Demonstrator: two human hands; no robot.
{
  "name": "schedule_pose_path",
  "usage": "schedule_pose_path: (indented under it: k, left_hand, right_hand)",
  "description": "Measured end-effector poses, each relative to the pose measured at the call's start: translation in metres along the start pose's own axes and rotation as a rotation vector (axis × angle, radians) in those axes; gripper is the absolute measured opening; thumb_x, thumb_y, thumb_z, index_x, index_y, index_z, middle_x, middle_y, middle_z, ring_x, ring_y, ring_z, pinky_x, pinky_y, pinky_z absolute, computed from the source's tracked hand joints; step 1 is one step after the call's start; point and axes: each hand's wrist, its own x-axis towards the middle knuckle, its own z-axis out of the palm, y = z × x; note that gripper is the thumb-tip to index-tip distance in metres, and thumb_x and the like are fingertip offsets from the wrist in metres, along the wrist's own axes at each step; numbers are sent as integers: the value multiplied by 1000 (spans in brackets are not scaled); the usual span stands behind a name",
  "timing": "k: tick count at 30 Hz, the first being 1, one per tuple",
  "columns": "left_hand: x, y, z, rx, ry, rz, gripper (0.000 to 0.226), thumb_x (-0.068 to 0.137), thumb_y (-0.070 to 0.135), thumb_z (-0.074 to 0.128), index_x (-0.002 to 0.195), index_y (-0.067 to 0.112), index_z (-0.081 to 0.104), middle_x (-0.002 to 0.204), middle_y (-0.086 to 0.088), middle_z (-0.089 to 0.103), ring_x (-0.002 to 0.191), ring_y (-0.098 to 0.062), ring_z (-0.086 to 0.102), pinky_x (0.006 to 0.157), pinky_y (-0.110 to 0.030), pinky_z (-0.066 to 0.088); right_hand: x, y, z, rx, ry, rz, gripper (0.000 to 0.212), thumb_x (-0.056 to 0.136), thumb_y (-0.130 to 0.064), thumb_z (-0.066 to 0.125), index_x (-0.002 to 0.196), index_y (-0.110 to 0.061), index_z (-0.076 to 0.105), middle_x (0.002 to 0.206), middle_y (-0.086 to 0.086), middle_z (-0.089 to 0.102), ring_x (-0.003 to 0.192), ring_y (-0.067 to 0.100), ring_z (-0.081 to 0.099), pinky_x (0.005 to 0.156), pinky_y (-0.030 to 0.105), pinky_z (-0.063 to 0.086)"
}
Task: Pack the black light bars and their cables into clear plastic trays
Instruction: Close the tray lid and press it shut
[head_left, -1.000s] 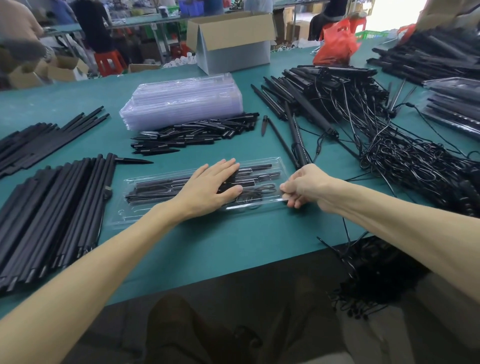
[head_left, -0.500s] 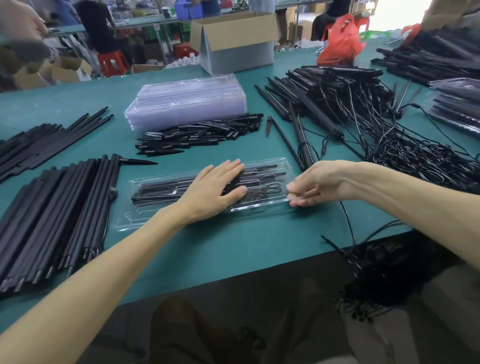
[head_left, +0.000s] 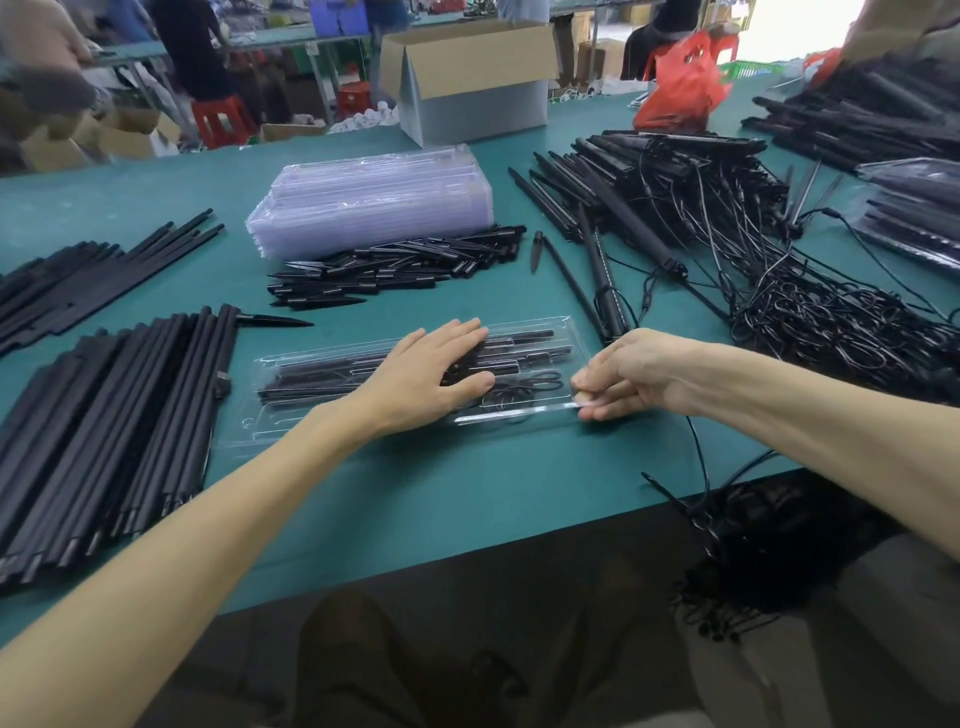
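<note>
A clear plastic tray (head_left: 291, 431) lies near the front edge of the green table, holding black light bars and a coiled cable (head_left: 524, 392). My left hand (head_left: 431, 374) presses flat on the tray's middle with straight fingers. My right hand (head_left: 628, 376) pinches the tray's right front corner between thumb and curled fingers. A stack of clear trays (head_left: 374, 200) stands behind. Light bars with tangled cables (head_left: 701, 223) pile up at the right.
Black bars (head_left: 104, 415) lie in rows at the left, short black spikes (head_left: 395, 265) lie behind the tray. A cardboard box (head_left: 467, 78) and a red bag (head_left: 685, 83) stand at the back. Cables (head_left: 769, 540) hang over the front edge at the right.
My right hand went from a fist at the tray's right end to a pinch on its corner. The left hand stayed flat on the tray.
</note>
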Motion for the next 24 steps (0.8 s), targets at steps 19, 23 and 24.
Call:
schedule_pose_path:
  k: [19, 23, 24]
  left_hand:
    - [1, 91, 17, 306, 196, 276, 37, 100, 40, 50, 124, 13, 56, 129, -3, 55, 120, -22, 50, 101, -36, 39]
    - [-2, 97, 27, 347, 234, 242, 34, 101, 35, 44, 120, 11, 59, 127, -5, 58, 114, -25, 53, 99, -37, 40]
    - [-2, 97, 29, 347, 248, 238, 33, 101, 33, 44, 119, 10, 59, 126, -6, 58, 112, -26, 54, 98, -38, 41]
  right_hand:
    - [2, 18, -5, 148, -92, -162, 20, 90, -9, 72, 101, 6, 69, 88, 20, 74, 74, 23, 74, 61, 23, 59]
    - [1, 19, -6, 139, -108, -172, 18, 91, -8, 71, 100, 7, 68, 89, 21, 74, 76, 24, 75, 62, 24, 59]
    - [2, 19, -6, 136, -103, -174, 18, 91, -8, 71, 101, 7, 68, 90, 22, 74, 76, 24, 75, 62, 24, 59]
